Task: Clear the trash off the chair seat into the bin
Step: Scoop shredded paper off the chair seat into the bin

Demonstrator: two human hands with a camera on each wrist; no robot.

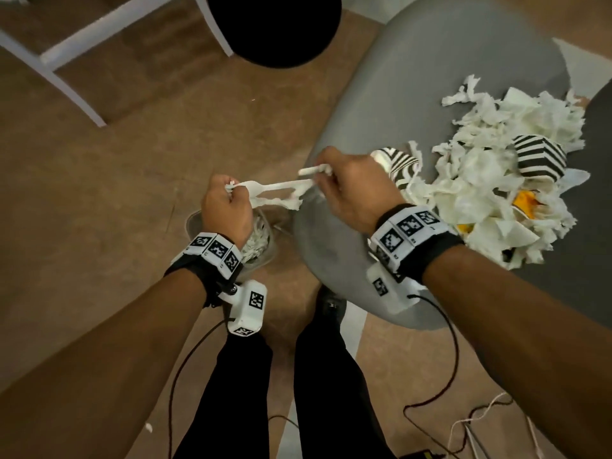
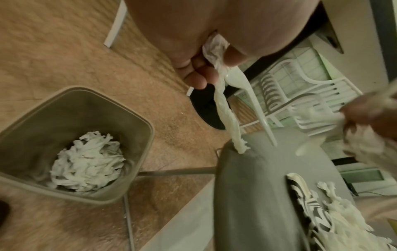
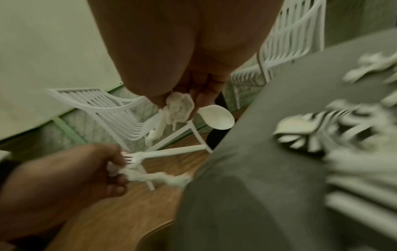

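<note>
My left hand (image 1: pixel 231 190) pinches a white plastic fork (image 1: pixel 281 186) by its head, together with a twisted tissue strip (image 1: pixel 281 203). It hovers over the grey bin (image 2: pixel 137 129), which holds shredded tissue (image 2: pixel 86 161). The fork's handle (image 2: pixel 266 125) points at the chair seat (image 1: pixel 414 77) and is free. My right hand (image 1: pixel 323 175), above the seat's left edge, grips a crumpled tissue (image 3: pixel 180 107) and a white plastic spoon (image 3: pixel 217 117). A trash pile (image 1: pixel 496 180) of torn tissue, two striped paper cups (image 1: pixel 539 155) and an orange scrap (image 1: pixel 526 200) covers the seat's right part.
The bin stands on the brown floor just left of the chair. A black round stool (image 1: pixel 275 24) and white frame legs (image 1: pixel 66 61) are beyond it. White slatted chairs (image 3: pixel 111 108) stand farther off. Cables (image 1: pixel 430 392) lie by my legs (image 1: pixel 245 392).
</note>
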